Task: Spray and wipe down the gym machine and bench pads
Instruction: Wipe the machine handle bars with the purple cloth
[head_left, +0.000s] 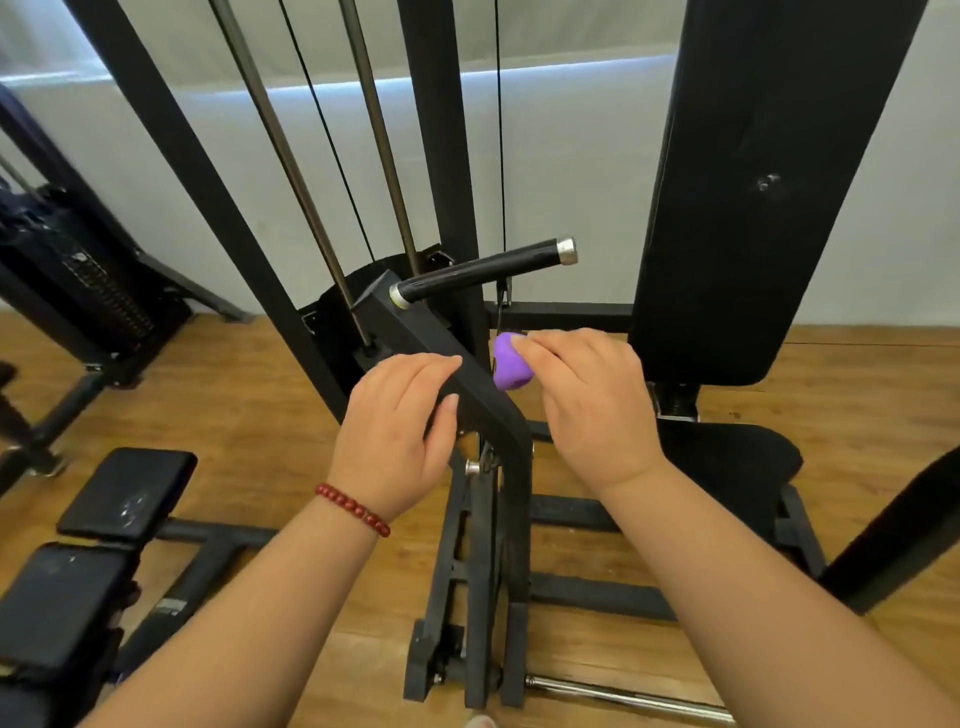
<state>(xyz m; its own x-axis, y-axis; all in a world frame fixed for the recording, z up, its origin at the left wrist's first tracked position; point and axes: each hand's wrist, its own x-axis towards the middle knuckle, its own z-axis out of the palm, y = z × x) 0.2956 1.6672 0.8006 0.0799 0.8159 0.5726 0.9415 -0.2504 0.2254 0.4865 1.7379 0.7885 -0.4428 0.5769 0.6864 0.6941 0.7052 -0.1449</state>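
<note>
A black gym machine's angled lever arm (415, 332) rises in the middle of the head view, ending in a black handle (483, 270) with a silver cap. My left hand (400, 431) grips the arm from the left, fingers curled over its top edge. My right hand (587, 400) holds a bunched purple cloth (506, 364) against the arm's right side. The tall black back pad (753, 182) stands upright at right, above the black seat pad (727, 457). No spray bottle is in view.
A black bench with two pads (124, 493) lies low at the left. Another machine's weight stack (98, 291) stands at the far left. Cables and steel guide rods (291, 171) run up behind the arm. A steel bar (623, 696) lies on the wooden floor.
</note>
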